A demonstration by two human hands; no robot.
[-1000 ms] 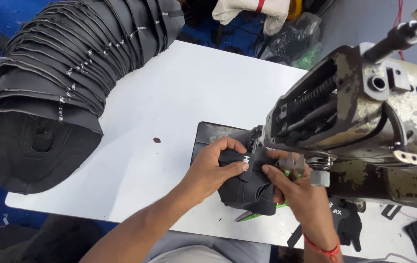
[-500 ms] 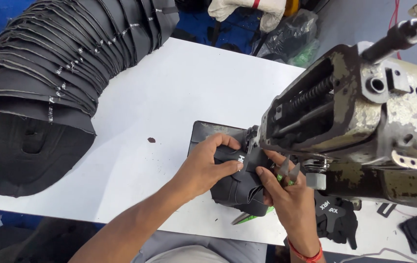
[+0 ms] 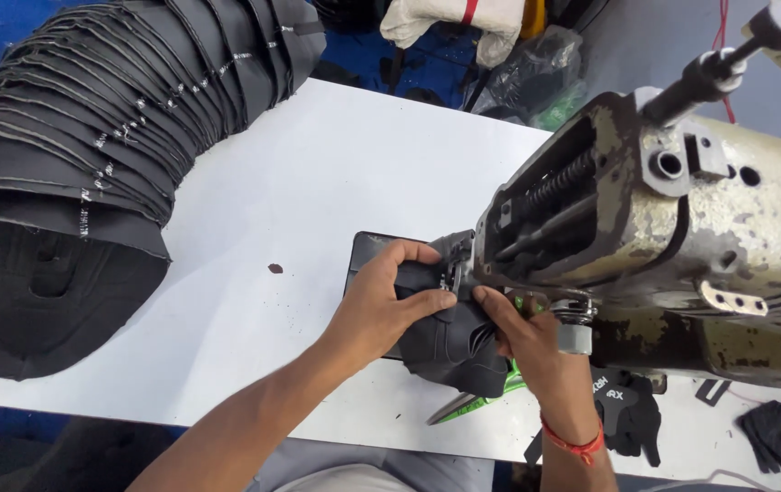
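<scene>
Head view, the only view.

Work piece: a black fabric piece (image 3: 450, 342), folded and bunched, is held under the needle area of an old, paint-worn sewing machine (image 3: 682, 246), near the front edge of the white tabletop (image 3: 318, 182), right of its middle. It lies partly on a dark plate (image 3: 365, 255) set into the tabletop.

Left hand (image 3: 381, 301): fingers are curled over the top of the fabric piece, pressing it toward the machine head; the grip is narrow and closed on the cloth. Right hand (image 3: 523, 333): fingertips pinch the fabric's right side just below the needle mechanism; this grip is also closed on the cloth. A red thread band (image 3: 573, 445) is worn on the right wrist.

Handling, as judged: the piece appears light, soft and limp, with stiffer seamed edges; it creases readily and is not fragile. It is best held flat at both sides of the seam line, fingers kept clear of the needle. Slip looks low.

Surface and room: the tabletop is smooth, white and flat, with one small dark spot (image 3: 275, 269) near the middle. A long nested stack of black pieces (image 3: 90, 164) curves from the far edge down past the left edge. Scissors with green handles (image 3: 472, 401) lie at the front edge, partly under the fabric. Loose black cut pieces (image 3: 627, 410) lie at the front right corner, below the machine. Beyond the far edge, a white cloth (image 3: 450, 18) and a plastic bag (image 3: 527, 82) are seen on a blue floor.
</scene>
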